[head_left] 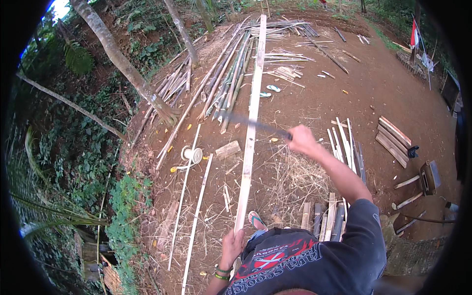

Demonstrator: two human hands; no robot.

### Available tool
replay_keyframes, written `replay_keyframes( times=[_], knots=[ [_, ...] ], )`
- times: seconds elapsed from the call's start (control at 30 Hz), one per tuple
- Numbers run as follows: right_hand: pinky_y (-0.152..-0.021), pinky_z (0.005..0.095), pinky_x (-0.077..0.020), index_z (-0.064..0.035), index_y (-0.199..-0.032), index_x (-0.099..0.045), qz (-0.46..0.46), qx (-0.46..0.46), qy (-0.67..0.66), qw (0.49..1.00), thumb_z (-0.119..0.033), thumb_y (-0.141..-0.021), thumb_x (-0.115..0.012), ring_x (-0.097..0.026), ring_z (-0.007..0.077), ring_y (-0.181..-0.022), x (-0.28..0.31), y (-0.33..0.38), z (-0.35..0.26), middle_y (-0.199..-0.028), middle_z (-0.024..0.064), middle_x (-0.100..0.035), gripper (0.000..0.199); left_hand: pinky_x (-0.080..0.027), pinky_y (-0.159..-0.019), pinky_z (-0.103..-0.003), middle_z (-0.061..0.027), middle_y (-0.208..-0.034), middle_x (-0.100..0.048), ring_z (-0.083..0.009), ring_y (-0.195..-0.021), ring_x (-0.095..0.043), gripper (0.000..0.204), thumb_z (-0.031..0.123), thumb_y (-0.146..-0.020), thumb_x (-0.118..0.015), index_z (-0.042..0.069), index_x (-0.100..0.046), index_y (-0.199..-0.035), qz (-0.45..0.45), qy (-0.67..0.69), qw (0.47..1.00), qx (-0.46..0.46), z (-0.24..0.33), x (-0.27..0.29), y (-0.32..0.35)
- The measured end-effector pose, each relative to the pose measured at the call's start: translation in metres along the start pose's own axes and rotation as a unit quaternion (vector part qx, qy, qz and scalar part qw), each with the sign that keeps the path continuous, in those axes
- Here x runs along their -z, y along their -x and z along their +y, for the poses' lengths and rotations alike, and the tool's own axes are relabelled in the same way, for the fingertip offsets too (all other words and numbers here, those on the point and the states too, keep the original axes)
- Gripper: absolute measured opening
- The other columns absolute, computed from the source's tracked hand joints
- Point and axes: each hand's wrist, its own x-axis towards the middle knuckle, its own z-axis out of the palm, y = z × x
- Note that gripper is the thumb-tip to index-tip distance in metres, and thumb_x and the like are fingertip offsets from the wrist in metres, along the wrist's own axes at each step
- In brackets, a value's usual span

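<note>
Left fingers [238, 239] grasp the pale strip [249, 152], long axis pointing forward; right fingers [298, 139] clench a knife [271, 129] pointing left.

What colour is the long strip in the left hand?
The strip is pale cream with brownish patches, best in the head view.

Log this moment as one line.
left grip: long pale strip, near end | right grip: long-bladed tool, blurred | blade-strip contact: unclear
</note>
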Motion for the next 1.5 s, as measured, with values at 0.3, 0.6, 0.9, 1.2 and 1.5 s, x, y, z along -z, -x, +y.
replay_keyframes(
  times=[0.3, 0.6, 0.9, 1.2, 1.5],
  knots=[
    [-0.06, 0.0407, -0.0591, -0.007, -0.091, -0.069, -0.126, 0.19, 0.192, 0.954, -0.021, -0.084, -0.06, -0.067, 0.0226, -0.059, -0.029, 0.032, -0.027, -0.071, 0.0118, -0.067, 0.019, -0.037, -0.04, -0.025, 0.0009, -0.057, -0.054, -0.0067, -0.045, -0.049, 0.027, 0.022, -0.102, -0.057, 0.002, -0.057, -0.084, 0.025, 0.004, 0.998, 0.051, -0.049, 0.005, 0.051],
    [-0.064, 0.0449, -0.0588, -0.0035, -0.083, -0.07, -0.022, 0.029, 0.046, 0.998, -0.019, -0.08, -0.062, -0.069, 0.0292, -0.06, -0.042, -0.003, 0.05, -0.069, 0.0164, -0.068, 0.018, -0.033, -0.043, -0.024, 0.0026, -0.06, -0.05, -0.0051, -0.049, -0.045, 0.018, 0.017, -0.1, -0.058, -0.001, -0.061, -0.096, 0.101, 0.008, 0.983, 0.154, -0.061, 0.011, 0.124],
    [-0.078, 0.0472, -0.0577, -0.0003, -0.088, -0.073, 0.114, -0.17, -0.014, 0.979, -0.018, -0.077, -0.064, -0.071, 0.0388, -0.083, -0.009, -0.06, 0.109, -0.087, 0.025, -0.071, 0.023, -0.032, -0.045, -0.025, 0.0036, -0.061, -0.048, -0.0045, -0.05, -0.043, 0.018, 0.018, -0.099, -0.059, 0.0, -0.061, -0.096, 0.082, 0.029, 0.988, 0.129, -0.103, 0.029, 0.155],
    [-0.057, 0.0406, -0.0548, -0.0066, -0.089, -0.074, -0.044, -0.037, -0.071, 0.996, -0.022, -0.079, -0.066, -0.067, 0.0258, -0.058, -0.074, 0.068, 0.004, -0.066, 0.0137, -0.069, 0.02, -0.045, -0.068, -0.026, -0.0016, -0.085, -0.06, -0.0077, -0.08, -0.054, 0.029, 0.025, -0.101, -0.056, 0.0, -0.061, -0.115, 0.018, -0.091, 0.996, 0.017, -0.096, 0.039, 0.084],
    [-0.048, 0.0467, -0.0496, -0.0124, -0.079, -0.068, -0.086, 0.223, 0.011, 0.971, -0.027, -0.072, -0.066, -0.063, 0.0302, -0.049, -0.147, 0.128, -0.073, -0.053, 0.0111, -0.06, 0.017, -0.042, -0.055, -0.029, 0.0017, -0.071, -0.053, -0.0084, -0.062, -0.049, 0.027, 0.026, -0.103, -0.053, 0.002, -0.059, -0.113, -0.037, -0.128, 0.99, -0.038, -0.035, 0.045, 0.034]
  ],
)
